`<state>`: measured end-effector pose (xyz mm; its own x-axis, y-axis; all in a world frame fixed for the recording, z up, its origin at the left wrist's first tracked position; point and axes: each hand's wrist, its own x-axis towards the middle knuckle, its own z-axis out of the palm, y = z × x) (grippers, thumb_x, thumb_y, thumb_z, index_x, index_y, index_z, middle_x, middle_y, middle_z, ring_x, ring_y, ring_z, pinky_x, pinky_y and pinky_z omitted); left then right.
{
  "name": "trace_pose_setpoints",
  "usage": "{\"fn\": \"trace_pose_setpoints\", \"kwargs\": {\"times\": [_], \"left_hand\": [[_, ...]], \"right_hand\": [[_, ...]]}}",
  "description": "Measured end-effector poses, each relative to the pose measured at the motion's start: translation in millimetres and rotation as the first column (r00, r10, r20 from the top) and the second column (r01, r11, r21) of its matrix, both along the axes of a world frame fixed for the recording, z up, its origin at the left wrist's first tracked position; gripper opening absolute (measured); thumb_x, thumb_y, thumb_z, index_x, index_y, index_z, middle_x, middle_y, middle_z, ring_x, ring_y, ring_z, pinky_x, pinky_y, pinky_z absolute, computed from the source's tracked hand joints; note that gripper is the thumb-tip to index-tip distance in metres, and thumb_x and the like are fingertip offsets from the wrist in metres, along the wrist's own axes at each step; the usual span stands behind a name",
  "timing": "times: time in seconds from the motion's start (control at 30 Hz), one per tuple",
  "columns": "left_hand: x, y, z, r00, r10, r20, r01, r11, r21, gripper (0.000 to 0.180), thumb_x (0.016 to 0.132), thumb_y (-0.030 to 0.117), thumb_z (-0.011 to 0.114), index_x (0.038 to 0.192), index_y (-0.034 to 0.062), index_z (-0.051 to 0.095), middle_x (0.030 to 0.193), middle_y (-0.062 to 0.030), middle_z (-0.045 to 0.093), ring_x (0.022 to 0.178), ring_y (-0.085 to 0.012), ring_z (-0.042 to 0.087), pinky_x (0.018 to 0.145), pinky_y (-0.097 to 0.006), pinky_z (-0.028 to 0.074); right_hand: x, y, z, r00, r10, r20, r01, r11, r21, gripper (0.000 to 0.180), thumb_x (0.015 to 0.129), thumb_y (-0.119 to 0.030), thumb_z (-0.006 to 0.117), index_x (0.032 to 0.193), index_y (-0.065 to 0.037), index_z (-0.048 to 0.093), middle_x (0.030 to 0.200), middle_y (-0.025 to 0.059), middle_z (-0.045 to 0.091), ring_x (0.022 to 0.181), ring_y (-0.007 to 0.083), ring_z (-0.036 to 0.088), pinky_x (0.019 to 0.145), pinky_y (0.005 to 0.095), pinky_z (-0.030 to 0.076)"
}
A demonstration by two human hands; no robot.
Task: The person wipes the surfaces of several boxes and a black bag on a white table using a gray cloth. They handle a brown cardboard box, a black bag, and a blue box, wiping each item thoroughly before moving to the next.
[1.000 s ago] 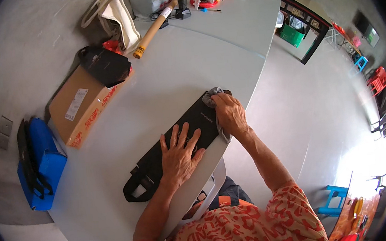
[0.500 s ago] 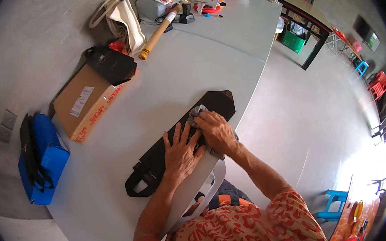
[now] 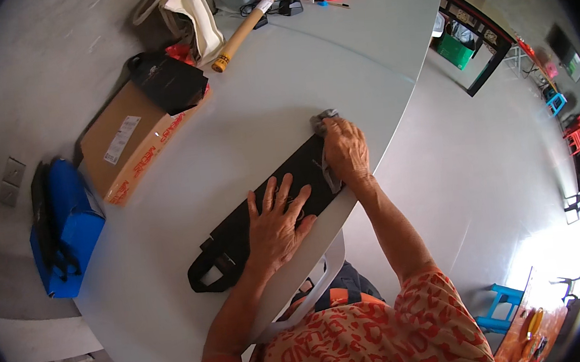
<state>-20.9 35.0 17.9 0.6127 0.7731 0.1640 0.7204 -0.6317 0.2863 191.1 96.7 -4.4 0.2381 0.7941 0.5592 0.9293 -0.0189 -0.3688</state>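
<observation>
A flat black carrier bag [image 3: 246, 216] with a looped handle at its near left end lies slantwise on the grey-white table [image 3: 151, 264]. My left hand [image 3: 277, 225] rests on the middle of the bag, palm down with the fingers spread. At the bag's far right end, my right hand [image 3: 347, 151] is closed on a crumpled grey cloth [image 3: 324, 120], pressing it at the bag's edge. Part of the cloth hangs down beside the hand along the bag. The right hand covers much of that end.
Left of the bag lie a cardboard box [image 3: 119, 145] with another black bag [image 3: 167, 81] on it and a blue box [image 3: 74, 223] with black straps. Farther back are a cardboard tube [image 3: 247, 28] and a cream cloth bag [image 3: 194, 19]. A white chair [image 3: 324, 282] stands against the near edge.
My right hand has slid the cloth away toward the bag's far right end. The left hand stays spread on the bag, and the whole view has shifted slightly.
</observation>
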Motion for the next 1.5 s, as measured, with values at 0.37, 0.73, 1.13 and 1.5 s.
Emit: {"fn": "trace_pose_setpoints", "kwargs": {"times": [0.37, 0.73, 1.13, 1.5], "left_hand": [[3.1, 1.4, 2.1, 0.998, -0.002, 0.061, 0.001, 1.0, 0.022, 0.06, 0.087, 0.039, 0.064, 0.139, 0.0166, 0.043, 0.152, -0.0113, 0.032, 0.141, -0.0345, 0.026, 0.112, -0.064, 0.013], [-15.5, 2.9, -8.6, 0.988, -0.04, 0.149, 0.048, 0.997, -0.055, 0.074, 0.08, 0.037, 0.073, 0.139, 0.0103, 0.038, 0.151, -0.0144, 0.029, 0.141, -0.0353, 0.025, 0.111, -0.064, 0.013], [-51.1, -8.2, -2.4, 0.999, 0.019, -0.049, -0.021, 0.999, -0.038, 0.061, 0.087, 0.054, 0.06, 0.142, 0.0297, 0.045, 0.157, -0.011, 0.018, 0.142, -0.0414, 0.017, 0.109, -0.068, 0.01], [-42.8, -12.3, 7.7, 0.995, 0.051, -0.088, -0.057, 0.995, -0.077, 0.06, 0.087, 0.053, 0.059, 0.141, 0.0305, 0.046, 0.156, -0.014, 0.024, 0.142, -0.0428, 0.017, 0.107, -0.07, 0.011]], "right_hand": [[-10.9, -29.5, -1.1, 0.996, 0.023, 0.081, -0.025, 0.999, 0.021, 0.038, 0.086, -0.008, 0.054, 0.124, -0.003, 0.055, 0.129, 0.0199, 0.053, 0.128, 0.0357, 0.047, 0.106, 0.0509, 0.036], [-31.7, -47.4, 11.3, 0.95, 0.3, 0.086, -0.288, 0.948, -0.133, 0.041, 0.082, -0.009, 0.06, 0.124, -0.012, 0.058, 0.131, 0.0096, 0.056, 0.132, 0.0279, 0.044, 0.111, 0.0504, 0.029], [1.1, -9.5, -5.6, 0.977, 0.186, 0.102, -0.177, 0.98, -0.091, 0.04, 0.086, -0.012, 0.058, 0.125, -0.011, 0.057, 0.132, 0.0109, 0.056, 0.133, 0.0275, 0.043, 0.111, 0.0519, 0.029], [-45.4, -56.0, 21.8, 0.826, 0.562, 0.042, -0.542, 0.814, -0.209, 0.035, 0.084, -0.013, 0.062, 0.119, -0.009, 0.061, 0.129, 0.0131, 0.057, 0.13, 0.0278, 0.047, 0.111, 0.0535, 0.03]]}}
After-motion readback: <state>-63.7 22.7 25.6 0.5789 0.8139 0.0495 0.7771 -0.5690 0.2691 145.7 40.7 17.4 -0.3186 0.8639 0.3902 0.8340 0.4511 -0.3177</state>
